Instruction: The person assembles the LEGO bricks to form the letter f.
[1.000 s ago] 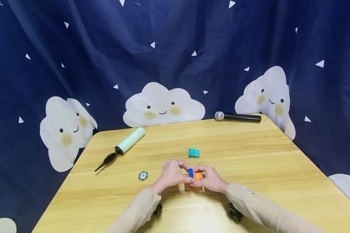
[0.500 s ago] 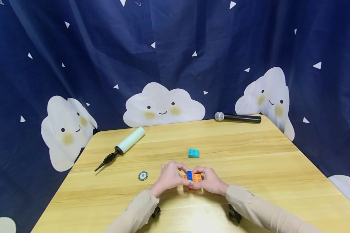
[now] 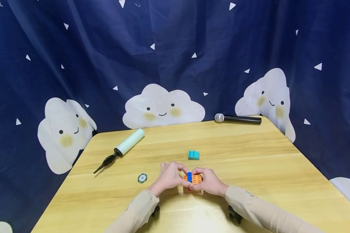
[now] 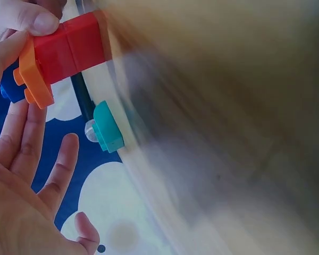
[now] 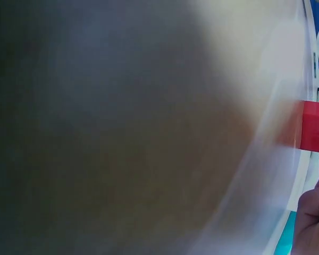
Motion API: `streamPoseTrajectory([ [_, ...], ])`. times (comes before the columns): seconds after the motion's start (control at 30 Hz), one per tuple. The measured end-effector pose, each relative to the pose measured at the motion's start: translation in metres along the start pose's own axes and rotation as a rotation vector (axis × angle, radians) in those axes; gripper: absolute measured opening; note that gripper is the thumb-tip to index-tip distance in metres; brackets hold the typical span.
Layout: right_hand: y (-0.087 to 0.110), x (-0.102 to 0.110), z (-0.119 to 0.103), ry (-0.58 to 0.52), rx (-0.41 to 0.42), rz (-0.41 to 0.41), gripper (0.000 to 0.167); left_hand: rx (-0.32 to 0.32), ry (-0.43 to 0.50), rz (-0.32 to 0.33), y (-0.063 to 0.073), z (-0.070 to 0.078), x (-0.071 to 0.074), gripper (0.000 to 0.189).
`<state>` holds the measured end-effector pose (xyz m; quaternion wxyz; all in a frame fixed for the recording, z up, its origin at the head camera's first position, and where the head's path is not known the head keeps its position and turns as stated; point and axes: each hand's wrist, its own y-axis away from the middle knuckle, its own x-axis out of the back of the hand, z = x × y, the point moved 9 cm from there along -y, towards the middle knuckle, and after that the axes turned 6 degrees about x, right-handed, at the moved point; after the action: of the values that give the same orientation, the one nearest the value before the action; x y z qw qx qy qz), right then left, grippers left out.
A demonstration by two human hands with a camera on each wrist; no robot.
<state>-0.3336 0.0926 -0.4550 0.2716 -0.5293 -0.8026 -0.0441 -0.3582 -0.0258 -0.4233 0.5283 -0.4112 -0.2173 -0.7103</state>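
Observation:
A small stack of toy building bricks stands on the table at front centre: red bricks (image 4: 69, 48) below, an orange brick (image 3: 196, 179) across them and a narrow blue brick (image 3: 189, 176) on top. My left hand (image 3: 170, 176) pinches the blue brick between thumb and index finger, its other fingers spread in the left wrist view. From the other side my right hand (image 3: 208, 182) grips the stack, its thumb against the red part in the left wrist view. A teal brick (image 3: 193, 155) with a curved side lies just beyond the hands.
A green-and-white poker chip (image 3: 142, 178) lies left of the hands. Farther back are a hand pump (image 3: 130, 142) with a black nozzle and a microphone (image 3: 239, 119) near the far edge. A dark blue curtain (image 3: 163, 42) hangs behind the table.
Both hands and the brick stack have shifted slightly toward the person, and the blue brick sits a little farther left. The teal brick stays in place on the table.

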Motion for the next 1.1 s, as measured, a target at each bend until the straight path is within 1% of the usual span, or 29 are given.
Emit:
streamPoseTrajectory([
  [0.23, -0.005, 0.001, 0.005, -0.001, -0.016, 0.007, 0.029, -0.014, -0.023, -0.023, -0.006, 0.002, 0.000, 0.031],
  [0.37, -0.007, 0.001, 0.005, -0.005, -0.015, 0.006, 0.029, -0.049, -0.059, -0.019, -0.006, 0.005, 0.001, 0.031],
  [0.53, -0.005, -0.001, 0.006, -0.018, -0.032, 0.001, 0.030, -0.108, -0.114, -0.003, 0.000, 0.009, 0.000, 0.034],
  [0.63, -0.003, -0.001, 0.007, -0.024, -0.047, -0.003, 0.032, -0.136, -0.124, 0.007, 0.003, 0.011, 0.001, 0.034],
  [0.77, -0.004, -0.001, 0.006, -0.024, -0.043, -0.002, 0.035, -0.135, -0.124, 0.040, 0.004, 0.011, 0.003, 0.032],
  [0.87, -0.005, 0.001, 0.005, -0.011, -0.034, 0.002, 0.034, -0.128, -0.139, 0.050, 0.004, 0.011, 0.003, 0.032],
  [1.1, -0.004, -0.001, 0.008, 0.000, -0.052, -0.004, 0.035, -0.121, -0.158, 0.012, 0.002, 0.009, -0.002, 0.035],
])
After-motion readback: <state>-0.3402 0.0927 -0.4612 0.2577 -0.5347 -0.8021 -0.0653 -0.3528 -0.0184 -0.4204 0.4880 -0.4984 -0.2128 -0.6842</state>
